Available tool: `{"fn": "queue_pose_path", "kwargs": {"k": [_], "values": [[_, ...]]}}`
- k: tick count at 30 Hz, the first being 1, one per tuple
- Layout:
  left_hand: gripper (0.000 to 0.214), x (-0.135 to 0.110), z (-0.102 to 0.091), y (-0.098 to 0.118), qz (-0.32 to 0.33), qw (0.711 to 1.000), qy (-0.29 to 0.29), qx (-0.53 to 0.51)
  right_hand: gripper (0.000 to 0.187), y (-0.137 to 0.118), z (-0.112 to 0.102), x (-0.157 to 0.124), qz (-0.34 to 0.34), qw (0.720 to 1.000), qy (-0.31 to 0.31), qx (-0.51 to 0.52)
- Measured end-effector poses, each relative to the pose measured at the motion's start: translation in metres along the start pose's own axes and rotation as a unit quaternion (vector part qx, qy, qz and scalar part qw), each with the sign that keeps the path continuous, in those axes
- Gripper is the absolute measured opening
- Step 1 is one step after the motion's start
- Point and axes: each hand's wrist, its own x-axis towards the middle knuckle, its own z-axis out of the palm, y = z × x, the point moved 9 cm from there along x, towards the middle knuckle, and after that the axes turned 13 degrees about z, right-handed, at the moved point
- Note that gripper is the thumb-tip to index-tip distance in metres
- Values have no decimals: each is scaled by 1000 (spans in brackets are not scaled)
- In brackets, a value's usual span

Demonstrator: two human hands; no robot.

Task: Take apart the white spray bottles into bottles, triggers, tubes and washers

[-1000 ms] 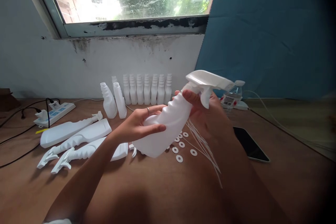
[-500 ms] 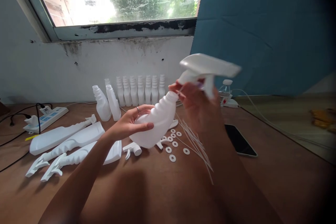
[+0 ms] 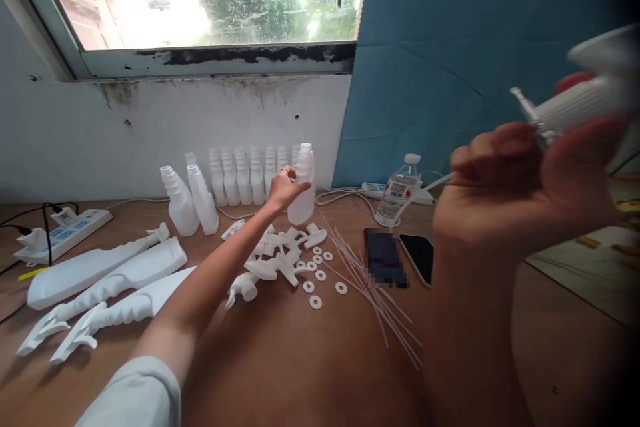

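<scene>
My left hand [image 3: 283, 188] reaches far across the table and grips a white bottle [image 3: 304, 183] standing upright near the row of empty white bottles [image 3: 245, 175] by the wall. My right hand [image 3: 505, 193] is raised close to the camera at the right, its fingers closed round a white trigger sprayer head [image 3: 583, 97] with a thin dip tube [image 3: 434, 185] trailing down to the left. The sprayer head is blurred by motion.
A pile of loose trigger heads [image 3: 280, 255], white washers [image 3: 316, 301] and thin white tubes [image 3: 370, 280] lies mid-table. Three assembled spray bottles [image 3: 107, 277] lie at the left beside a power strip [image 3: 60, 230]. A water bottle [image 3: 397, 193] and a phone [image 3: 419, 258] sit right of centre.
The sprayer head has come off the bottle and my right hand lifted it up to the right. My left hand carried the bottle away and stood it near the back row.
</scene>
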Motion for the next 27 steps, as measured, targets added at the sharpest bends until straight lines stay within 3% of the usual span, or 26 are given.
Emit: {"fn": "queue_pose_path", "kwargs": {"k": [3,6,14,17,19,21,23,27], "values": [[36,7,27,-8,-6,997,-2,76,22,-7,9,-13,-58,998,-3,-15],[35,6,43,-17,-17,995,8,93,24,0,22,-20,-14,999,-46,-25],[49,-4,48,-32,-66,993,35,94,29,15,28,-19,74,996,-34,42],[50,-6,29,-24,-72,992,61,82,33,30,35,-16,134,989,-64,26],[43,-11,8,-7,-55,994,90,24,41,47,43,-17,193,976,-102,4],[42,-20,-14,19,-17,986,112,-122,48,67,53,-22,255,956,-145,-18],[46,-35,-38,56,41,959,113,-256,49,87,64,-32,310,932,-187,-38],[40,-66,-81,116,121,937,107,-310,44,115,89,-62,381,881,-274,-62]]}}
